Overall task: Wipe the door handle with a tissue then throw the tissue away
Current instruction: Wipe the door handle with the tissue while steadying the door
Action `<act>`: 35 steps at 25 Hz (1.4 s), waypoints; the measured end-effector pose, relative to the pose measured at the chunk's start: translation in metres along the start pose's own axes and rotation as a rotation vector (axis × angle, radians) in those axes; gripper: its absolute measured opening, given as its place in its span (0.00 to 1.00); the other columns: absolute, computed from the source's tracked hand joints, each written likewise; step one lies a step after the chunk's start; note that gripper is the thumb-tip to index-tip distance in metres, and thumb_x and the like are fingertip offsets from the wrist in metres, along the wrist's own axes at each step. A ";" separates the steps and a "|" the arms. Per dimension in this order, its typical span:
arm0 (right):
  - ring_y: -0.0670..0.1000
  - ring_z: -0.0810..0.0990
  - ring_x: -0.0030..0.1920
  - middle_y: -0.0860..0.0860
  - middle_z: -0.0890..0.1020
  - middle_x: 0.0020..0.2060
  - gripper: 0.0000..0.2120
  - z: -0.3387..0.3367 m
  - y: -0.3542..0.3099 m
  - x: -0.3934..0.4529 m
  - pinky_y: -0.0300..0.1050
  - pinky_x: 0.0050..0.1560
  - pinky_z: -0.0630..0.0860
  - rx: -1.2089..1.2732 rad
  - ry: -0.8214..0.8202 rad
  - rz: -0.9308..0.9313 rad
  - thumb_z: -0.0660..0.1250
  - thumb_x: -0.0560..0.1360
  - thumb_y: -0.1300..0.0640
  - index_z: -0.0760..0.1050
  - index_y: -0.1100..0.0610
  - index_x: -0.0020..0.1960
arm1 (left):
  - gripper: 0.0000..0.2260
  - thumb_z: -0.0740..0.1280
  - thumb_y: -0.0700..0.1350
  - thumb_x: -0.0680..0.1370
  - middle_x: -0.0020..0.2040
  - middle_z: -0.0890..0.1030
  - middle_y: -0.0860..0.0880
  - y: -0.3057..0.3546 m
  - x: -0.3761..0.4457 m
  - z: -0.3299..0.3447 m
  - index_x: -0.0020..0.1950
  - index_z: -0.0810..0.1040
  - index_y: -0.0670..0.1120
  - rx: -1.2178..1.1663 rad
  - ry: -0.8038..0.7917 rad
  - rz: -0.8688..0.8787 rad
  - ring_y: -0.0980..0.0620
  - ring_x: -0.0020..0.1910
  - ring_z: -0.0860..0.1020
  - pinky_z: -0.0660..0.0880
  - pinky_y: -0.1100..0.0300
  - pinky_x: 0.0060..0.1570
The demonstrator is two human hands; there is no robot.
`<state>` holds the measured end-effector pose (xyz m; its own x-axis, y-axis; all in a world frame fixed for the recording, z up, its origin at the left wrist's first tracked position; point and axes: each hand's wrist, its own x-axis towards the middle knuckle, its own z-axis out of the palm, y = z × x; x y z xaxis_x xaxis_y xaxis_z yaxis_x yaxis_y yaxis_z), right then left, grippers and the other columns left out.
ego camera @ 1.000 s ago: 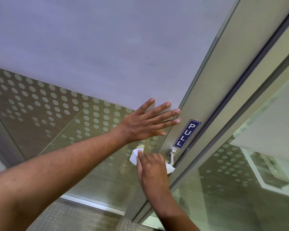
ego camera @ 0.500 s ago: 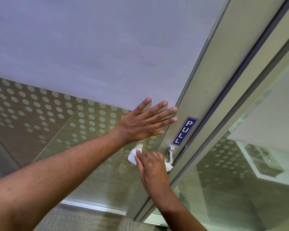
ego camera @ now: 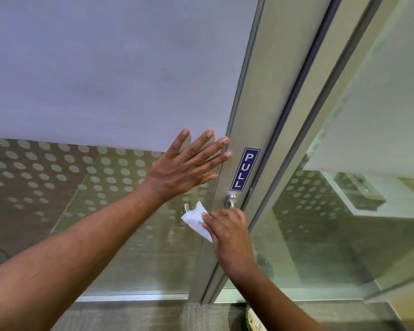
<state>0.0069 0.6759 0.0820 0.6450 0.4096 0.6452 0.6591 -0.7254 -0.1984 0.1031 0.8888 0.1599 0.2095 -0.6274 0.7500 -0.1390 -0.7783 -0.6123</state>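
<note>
A silver lever door handle (ego camera: 231, 201) is mounted on the metal door stile, just below a blue PULL sticker (ego camera: 244, 168). My right hand (ego camera: 228, 232) covers the lever and presses a white tissue (ego camera: 196, 220) onto it; the tissue sticks out to the left of my fingers. Most of the lever is hidden under the hand and tissue. My left hand (ego camera: 187, 167) lies flat with fingers spread on the frosted glass door, just above and left of the handle.
The glass door (ego camera: 105, 80) has a frosted upper band and a dotted lower band. A fixed glass panel (ego camera: 332, 223) stands to the right of the metal frame (ego camera: 304, 130). Grey carpet (ego camera: 141, 316) lies at the door's foot.
The view has shifted, and the handle base now shows above my right hand. My right hand has slid along the lever with the tissue. My left hand stays flat on the glass.
</note>
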 end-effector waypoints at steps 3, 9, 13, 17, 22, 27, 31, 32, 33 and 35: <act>0.54 0.78 0.49 0.46 0.86 0.48 0.09 0.011 -0.015 0.004 0.50 0.55 0.70 0.040 -0.022 -0.020 0.73 0.78 0.59 0.80 0.51 0.58 | 0.31 0.58 0.66 0.87 0.87 0.60 0.48 0.001 0.001 -0.001 0.88 0.60 0.55 -0.002 0.005 -0.015 0.41 0.85 0.60 0.46 0.33 0.83; 0.58 0.78 0.56 0.46 0.88 0.53 0.10 -0.002 -0.004 -0.015 0.52 0.58 0.69 -0.033 0.111 0.173 0.72 0.77 0.59 0.84 0.53 0.58 | 0.31 0.56 0.66 0.88 0.89 0.52 0.48 -0.001 0.002 -0.006 0.89 0.56 0.55 -0.007 -0.047 -0.014 0.40 0.89 0.44 0.43 0.34 0.84; 0.53 0.74 0.59 0.51 0.81 0.58 0.09 -0.009 -0.010 -0.016 0.40 0.60 0.72 0.173 0.190 0.541 0.70 0.81 0.58 0.87 0.53 0.57 | 0.32 0.57 0.65 0.88 0.88 0.55 0.49 -0.002 0.001 -0.007 0.89 0.55 0.55 0.000 -0.061 -0.014 0.40 0.89 0.45 0.40 0.34 0.84; 0.42 0.82 0.51 0.49 0.80 0.50 0.08 -0.012 -0.015 -0.009 0.26 0.53 0.74 0.634 0.299 0.837 0.73 0.79 0.60 0.87 0.55 0.57 | 0.31 0.58 0.65 0.88 0.88 0.54 0.48 -0.001 -0.002 -0.008 0.89 0.57 0.55 0.004 -0.083 -0.010 0.40 0.89 0.42 0.38 0.34 0.84; 0.37 0.84 0.43 0.48 0.87 0.44 0.07 -0.013 0.005 0.006 0.32 0.48 0.77 0.729 0.384 1.082 0.76 0.77 0.62 0.88 0.59 0.54 | 0.32 0.58 0.65 0.88 0.90 0.44 0.46 -0.002 -0.005 -0.005 0.89 0.56 0.54 0.031 -0.097 0.000 0.39 0.88 0.40 0.39 0.33 0.83; 0.47 0.89 0.47 0.51 0.90 0.46 0.09 -0.006 -0.003 -0.008 0.44 0.54 0.84 1.076 0.454 1.262 0.74 0.78 0.64 0.86 0.61 0.57 | 0.33 0.60 0.65 0.87 0.90 0.47 0.45 0.001 -0.005 -0.001 0.89 0.58 0.54 0.042 -0.061 0.005 0.39 0.88 0.43 0.41 0.32 0.83; 0.52 0.88 0.46 0.59 0.88 0.50 0.10 -0.017 0.007 0.016 0.42 0.50 0.86 1.445 0.506 1.428 0.67 0.82 0.68 0.81 0.70 0.62 | 0.33 0.60 0.65 0.87 0.90 0.45 0.45 -0.001 -0.004 -0.002 0.89 0.56 0.53 0.038 -0.076 0.014 0.38 0.88 0.41 0.39 0.32 0.84; 0.56 0.86 0.49 0.62 0.87 0.53 0.10 -0.020 0.007 0.019 0.43 0.50 0.85 1.509 0.494 1.477 0.65 0.83 0.68 0.79 0.70 0.63 | 0.33 0.60 0.65 0.87 0.90 0.46 0.45 -0.001 -0.004 -0.002 0.89 0.56 0.53 0.037 -0.071 0.014 0.38 0.88 0.42 0.39 0.32 0.83; 0.58 0.85 0.52 0.63 0.86 0.55 0.10 -0.022 0.004 0.017 0.44 0.49 0.86 1.577 0.483 1.517 0.63 0.84 0.68 0.79 0.69 0.63 | 0.33 0.60 0.65 0.87 0.90 0.48 0.45 -0.001 -0.004 -0.003 0.89 0.56 0.53 0.037 -0.062 0.014 0.38 0.88 0.42 0.41 0.32 0.83; 0.58 0.86 0.53 0.64 0.86 0.56 0.11 -0.021 -0.007 0.010 0.46 0.49 0.87 1.731 0.451 1.554 0.59 0.85 0.70 0.79 0.68 0.61 | 0.33 0.61 0.65 0.87 0.89 0.54 0.45 0.000 -0.003 -0.003 0.89 0.57 0.53 0.037 -0.044 0.014 0.39 0.88 0.43 0.43 0.32 0.83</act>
<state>0.0000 0.6732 0.1055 0.8542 -0.0417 -0.5183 -0.2925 0.7857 -0.5451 0.0997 0.8901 0.1584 0.2503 -0.6357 0.7302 -0.1060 -0.7677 -0.6320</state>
